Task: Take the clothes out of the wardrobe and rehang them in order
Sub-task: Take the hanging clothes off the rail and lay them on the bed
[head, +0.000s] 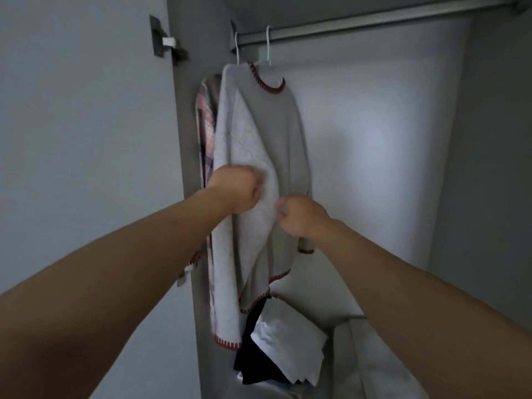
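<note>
Grey wardrobe walls frame a metal rail [374, 23], mostly bare. Hanging at its left end is a grey sweater [276, 133] with red stitched trim, a plaid shirt [205, 133] just behind it. Both hands pinch the sweater's body, left hand [237, 191] and right hand [302, 216] with fingers curled into the knit. Below the sweater lie dark and white folded clothes [285, 349], apparently yet to be hung.

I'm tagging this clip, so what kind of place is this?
Most likely the inside of a home wardrobe: a metal rail across the top, a grey sweater on a hanger, and a plaid shirt beside it.
</note>
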